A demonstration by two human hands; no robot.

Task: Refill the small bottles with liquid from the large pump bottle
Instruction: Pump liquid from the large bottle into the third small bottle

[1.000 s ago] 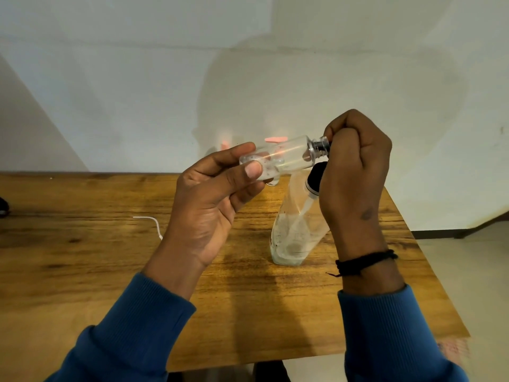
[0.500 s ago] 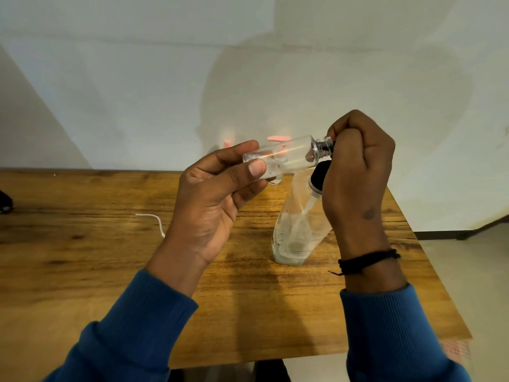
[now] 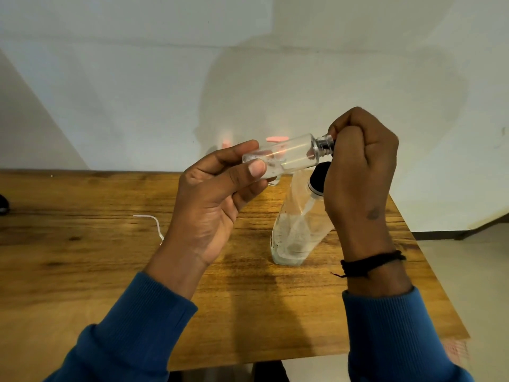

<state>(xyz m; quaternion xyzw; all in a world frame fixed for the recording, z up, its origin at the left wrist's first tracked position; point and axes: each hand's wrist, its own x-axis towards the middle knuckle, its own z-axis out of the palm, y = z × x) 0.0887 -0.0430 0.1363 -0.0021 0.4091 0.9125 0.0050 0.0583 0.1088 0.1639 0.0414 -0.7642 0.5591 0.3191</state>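
Wooden table [image 3: 82,285] fills the lower part of the view, its grain running left to right, with a pale wall [image 3: 137,92] rising behind it. Nearest, two blue sleeves [image 3: 132,334] come in from 7 and 5 o'clock. A black cord bracelet [image 3: 371,264] circles the right wrist.

Left hand [image 3: 209,205] is raised above the table near the middle of the view, palm toward the camera. Its thumb and fingers pinch the base end of a small clear bottle [image 3: 286,155], which lies nearly on its side in the air, neck pointing toward 2 o'clock and tilted slightly up. A little liquid and some dark specks show near the base.

Right hand [image 3: 358,172] is curled into a fist at the bottle's silver neck [image 3: 323,144]; its fingertips close around the bottle's mouth, and what they grip there is hidden.

Just beyond and below the hands, a large clear bottle [image 3: 297,230] with a black cap stands on the table, appearing to lean toward 1 o'clock, its top partly behind the right hand. A tube runs down inside it and a shallow layer of liquid sits at the bottom.

At 9 o'clock a thin white string [image 3: 153,221] lies on the wood. Two small pink patches [image 3: 276,138] show on the wall behind the small bottle.
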